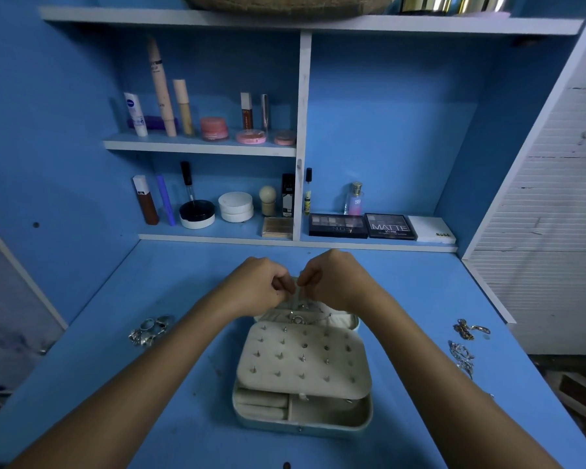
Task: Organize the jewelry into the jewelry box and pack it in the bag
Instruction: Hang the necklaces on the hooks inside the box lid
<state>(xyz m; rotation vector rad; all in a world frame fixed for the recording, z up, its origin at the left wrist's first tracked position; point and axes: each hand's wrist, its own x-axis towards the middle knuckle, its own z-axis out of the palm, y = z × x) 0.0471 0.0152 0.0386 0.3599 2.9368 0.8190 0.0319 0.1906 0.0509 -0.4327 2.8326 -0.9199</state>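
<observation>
both hands (256, 287) (335, 282) pinching something tiny — can't tell what — right over the far edge of the jewelry box (301, 377), lid pocket straight below, equally close to both.

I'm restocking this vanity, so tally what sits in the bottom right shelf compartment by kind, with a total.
Eyeshadow palettes with dark cases: 2, the NUDES palette and the MATTE palette
White flat box marked NUDE: 1, white box
Perfume bottles: 1, perfume bottle
Slim yellow tubes with black caps: 1, yellow tube
Total: 5
</observation>
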